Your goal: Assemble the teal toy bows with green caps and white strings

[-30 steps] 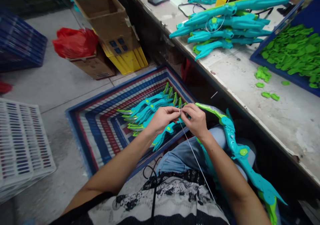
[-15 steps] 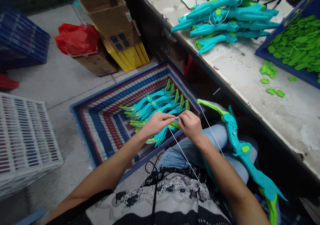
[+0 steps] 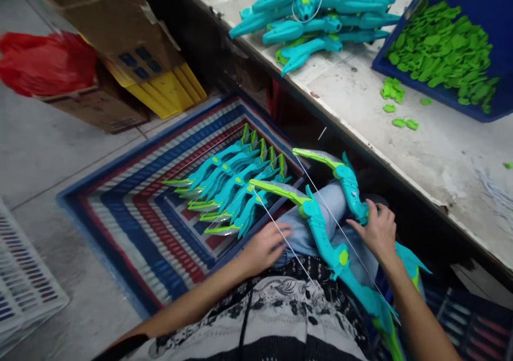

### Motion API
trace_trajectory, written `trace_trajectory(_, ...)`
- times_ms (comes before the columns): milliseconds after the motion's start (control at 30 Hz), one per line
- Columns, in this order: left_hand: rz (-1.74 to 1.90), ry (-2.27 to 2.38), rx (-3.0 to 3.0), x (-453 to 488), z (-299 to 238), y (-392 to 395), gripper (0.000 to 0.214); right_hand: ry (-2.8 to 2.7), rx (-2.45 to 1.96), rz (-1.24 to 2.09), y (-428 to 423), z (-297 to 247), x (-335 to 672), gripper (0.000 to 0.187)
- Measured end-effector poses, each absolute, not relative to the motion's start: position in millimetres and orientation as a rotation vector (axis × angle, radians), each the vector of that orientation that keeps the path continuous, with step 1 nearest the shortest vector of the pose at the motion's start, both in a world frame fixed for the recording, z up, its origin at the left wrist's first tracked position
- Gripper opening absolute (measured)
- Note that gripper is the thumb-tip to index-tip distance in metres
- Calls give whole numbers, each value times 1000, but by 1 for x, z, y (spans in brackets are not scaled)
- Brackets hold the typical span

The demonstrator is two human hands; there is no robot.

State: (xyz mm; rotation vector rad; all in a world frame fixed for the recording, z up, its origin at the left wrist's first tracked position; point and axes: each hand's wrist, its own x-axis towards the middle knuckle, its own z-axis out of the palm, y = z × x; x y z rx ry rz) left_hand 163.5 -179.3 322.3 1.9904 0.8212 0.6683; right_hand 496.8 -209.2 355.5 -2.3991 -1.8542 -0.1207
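Two teal and green toy bows lie across my lap. The nearer bow (image 3: 320,227) has a white string (image 3: 280,233) running from its green tip. My left hand (image 3: 264,249) hovers low beside that string, fingers stretched out and slightly blurred, holding nothing. The farther bow (image 3: 347,182) is also strung. My right hand (image 3: 377,233) wraps round its teal grip section.
A striped blue floor crate (image 3: 120,211) holds several finished bows (image 3: 228,179). On the worktable (image 3: 441,152) lie a pile of bows (image 3: 312,19), a blue tray of green pieces (image 3: 441,46) and loose green pieces (image 3: 395,91). Cardboard boxes (image 3: 120,30), a red bag (image 3: 44,62), a white crate (image 3: 20,291).
Both hands left the string end they were pinching together. The left hand dropped toward my lap; the right moved right onto the farther bow's grip. A second strung bow now lies across my lap.
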Motion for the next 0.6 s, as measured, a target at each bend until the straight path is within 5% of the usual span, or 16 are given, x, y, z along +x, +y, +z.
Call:
trace_trajectory(100, 631, 485, 2486, 223, 311, -186, 42, -1807, -2411, 203, -213, 354, 517, 58)
trace_trajectory(333, 394, 341, 2846, 296, 330, -145, 27, -1540, -1891, 1678, -176, 395, 548, 52)
trace_trajectory(467, 254, 501, 2814, 299, 356, -115, 56, -1398, -1785, 2140, -153, 390, 554, 59)
trace_trajectory(600, 207, 715, 2829, 316, 364, -98, 56, -1308, -1711, 2316, -135, 373, 556, 65)
